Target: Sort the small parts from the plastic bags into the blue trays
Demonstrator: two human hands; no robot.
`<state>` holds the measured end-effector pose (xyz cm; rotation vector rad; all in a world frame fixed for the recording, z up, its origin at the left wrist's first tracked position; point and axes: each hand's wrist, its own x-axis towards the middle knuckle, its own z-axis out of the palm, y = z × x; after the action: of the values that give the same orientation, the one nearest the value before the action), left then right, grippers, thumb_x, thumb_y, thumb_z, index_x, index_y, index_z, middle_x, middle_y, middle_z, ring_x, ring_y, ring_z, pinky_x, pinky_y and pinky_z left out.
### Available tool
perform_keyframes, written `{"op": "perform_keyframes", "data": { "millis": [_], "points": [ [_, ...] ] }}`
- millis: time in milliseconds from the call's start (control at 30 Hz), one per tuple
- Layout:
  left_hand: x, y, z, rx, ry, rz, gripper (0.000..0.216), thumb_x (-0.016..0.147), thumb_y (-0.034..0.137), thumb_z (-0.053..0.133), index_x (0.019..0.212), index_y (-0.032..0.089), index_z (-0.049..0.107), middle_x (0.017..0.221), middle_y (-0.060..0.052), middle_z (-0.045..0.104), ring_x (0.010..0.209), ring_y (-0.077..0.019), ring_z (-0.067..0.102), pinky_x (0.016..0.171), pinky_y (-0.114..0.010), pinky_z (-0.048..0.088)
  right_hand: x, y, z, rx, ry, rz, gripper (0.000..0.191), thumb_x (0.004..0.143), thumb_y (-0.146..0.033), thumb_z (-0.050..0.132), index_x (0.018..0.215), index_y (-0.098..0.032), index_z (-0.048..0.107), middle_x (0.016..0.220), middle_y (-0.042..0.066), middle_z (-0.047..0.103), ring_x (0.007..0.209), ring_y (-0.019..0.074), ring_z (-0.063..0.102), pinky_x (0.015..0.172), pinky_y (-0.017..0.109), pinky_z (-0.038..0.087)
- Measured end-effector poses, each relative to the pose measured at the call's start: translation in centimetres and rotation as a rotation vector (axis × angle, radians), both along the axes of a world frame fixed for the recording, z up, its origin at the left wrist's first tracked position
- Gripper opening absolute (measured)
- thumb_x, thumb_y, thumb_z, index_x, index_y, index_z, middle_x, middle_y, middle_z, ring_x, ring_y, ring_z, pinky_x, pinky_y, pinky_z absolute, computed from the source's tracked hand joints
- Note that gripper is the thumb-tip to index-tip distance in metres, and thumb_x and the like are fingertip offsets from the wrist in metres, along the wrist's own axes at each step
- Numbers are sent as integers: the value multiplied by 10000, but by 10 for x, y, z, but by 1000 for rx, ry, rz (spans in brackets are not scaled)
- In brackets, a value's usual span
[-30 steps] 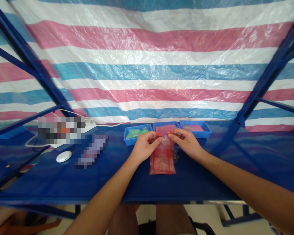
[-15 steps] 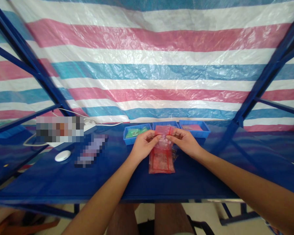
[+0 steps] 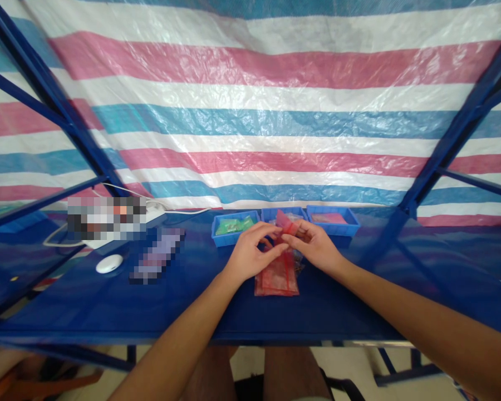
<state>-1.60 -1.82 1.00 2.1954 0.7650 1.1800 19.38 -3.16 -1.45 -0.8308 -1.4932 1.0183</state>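
Note:
A small translucent red plastic bag [image 3: 289, 224] is pinched in my right hand [image 3: 317, 244], with its upper end folded over and sticking up. My left hand [image 3: 250, 250] is curved beside the bag, thumb and fingers apart, the tips close to it; whether they touch it I cannot tell. Below both hands, a stack of red plastic bags [image 3: 275, 278] lies on the blue table [image 3: 242, 317]. Partly hidden behind my right hand, some small brownish pieces [image 3: 299, 268] lie beside the stack.
Behind my hands stand a blue bin with green packets [image 3: 217, 239], a middle blue bin [image 3: 271, 211] and a blue bin with pink contents [image 3: 350, 228]. Leftward are a blurred-out flat object [image 3: 161, 253], a white oval object [image 3: 109, 264] and white cables [image 3: 183, 212]. A striped sheet [image 3: 250, 94] hangs behind.
Both hands held the bag spread flat between them; now it is bunched and folded in my right hand. My left fingers have spread apart from their pinch.

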Motion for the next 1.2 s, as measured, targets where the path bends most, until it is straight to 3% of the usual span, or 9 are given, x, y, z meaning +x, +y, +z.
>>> {"op": "perform_keyframes", "data": {
  "millis": [167, 300, 400, 567, 733, 867, 967, 1100, 1200],
  "points": [
    [-1, 6, -4, -30, 7, 78, 264, 956, 434, 704, 1049, 198, 775, 999, -87, 744, 915, -224, 676, 792, -322, 545, 3, -7, 10, -12, 17, 130, 367, 968, -564, 677, 1079, -219, 735, 1073, 81, 765, 998, 240, 726, 910, 406, 606],
    [-2, 17, -12, -215, -148, 109, 322, 956, 483, 698, 1037, 185, 788, 951, -71, 778, 827, -214, 687, 752, -313, 533, 8, 4, 4, 28, 44, -83, 365, 913, -558, 748, 1062, -228, 704, 956, 57, 737, 832, 197, 697, 689, 321, 592],
    [-1, 21, -16, -325, -229, 49, 346, 916, 494, 749, 1022, 167, 789, 939, -65, 792, 799, -201, 695, 741, -303, 530, 11, 12, -1, 40, 42, -189, 469, 807, -518, 860, 1133, -243, 666, 973, 34, 728, 858, 187, 684, 660, 286, 569],
    [1, 23, -17, -402, -292, -27, 346, 879, 494, 790, 962, 158, 775, 926, -64, 801, 811, -199, 719, 751, -299, 547, 10, 11, 1, -36, -2, -14, 378, 798, -539, 853, 933, -226, 690, 815, 0, 720, 648, 146, 623, 599, 289, 541],
    [2, 26, -21, -460, -328, -63, 384, 847, 467, 828, 1065, 163, 744, 1027, -90, 809, 909, -220, 753, 845, -337, 586, 10, 9, 3, -74, 71, -63, 377, 764, -527, 886, 866, -224, 685, 722, -23, 675, 587, 136, 583, 572, 284, 504],
    [2, 26, -22, -377, -341, 39, 499, 818, 404, 866, 1218, 175, 675, 1030, -83, 776, 921, -197, 738, 828, -311, 587, 12, 10, -1, -66, 129, -107, 345, 829, -514, 844, 867, -233, 648, 677, -37, 636, 563, 141, 570, 560, 285, 491],
    [0, 22, -20, -219, -257, 144, 362, 875, 416, 812, 1141, 185, 729, 1023, -82, 747, 924, -190, 710, 780, -281, 574, 11, 9, -3, -16, 148, -122, 324, 870, -509, 811, 885, -248, 619, 675, -48, 630, 550, 145, 580, 557, 290, 496],
    [1, 13, -13, -144, -168, 53, 305, 906, 425, 775, 1104, 193, 780, 1076, -101, 730, 920, -203, 708, 753, -289, 582, 6, 3, 1, -22, 72, -44, 309, 854, -487, 835, 911, -251, 643, 693, -37, 684, 599, 165, 639, 612, 307, 541],
    [2, 7, -8, -117, -109, -2, 352, 883, 413, 801, 1157, 195, 767, 1111, -105, 730, 965, -222, 707, 796, -309, 589, 1, -4, 7, -60, 31, 44, 313, 879, -523, 798, 993, -241, 723, 949, 29, 778, 820, 204, 726, 747, 341, 610]
  ]
}}
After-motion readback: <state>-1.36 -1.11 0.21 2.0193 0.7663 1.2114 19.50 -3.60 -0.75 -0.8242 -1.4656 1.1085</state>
